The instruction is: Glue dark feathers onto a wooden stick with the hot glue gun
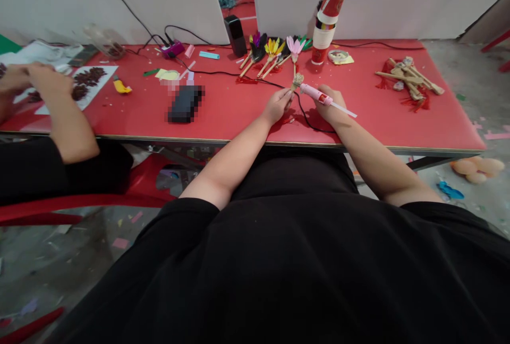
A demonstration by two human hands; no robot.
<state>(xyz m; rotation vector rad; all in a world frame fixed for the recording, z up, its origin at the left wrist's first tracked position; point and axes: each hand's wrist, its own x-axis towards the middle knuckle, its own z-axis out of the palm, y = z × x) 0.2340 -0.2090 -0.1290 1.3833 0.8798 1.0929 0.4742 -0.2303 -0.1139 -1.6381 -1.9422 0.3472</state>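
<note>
My left hand (278, 105) pinches a small craft piece with a pale, knotted tan head (297, 80) pointing away from me. In my right hand (331, 101) is a pink glue gun (316, 94), a white glue stick (345, 110) jutting from its back end. The gun's tip is right by the tan head; whether it touches, I cannot tell. Just beyond lie stick-handled feather flowers, among them a pink one (295, 46) and a yellow one (274, 48). Some red threads (287, 120) show under my left hand.
Tan sticks with red tassels (412, 81) are piled at the right of the red table (446, 126). Stacked paper cups (322, 41) stand at the back. A black cable crosses near my hands. A black, partly pixelated object (185, 104) lies left. Another person's hands (50, 81) work at far left.
</note>
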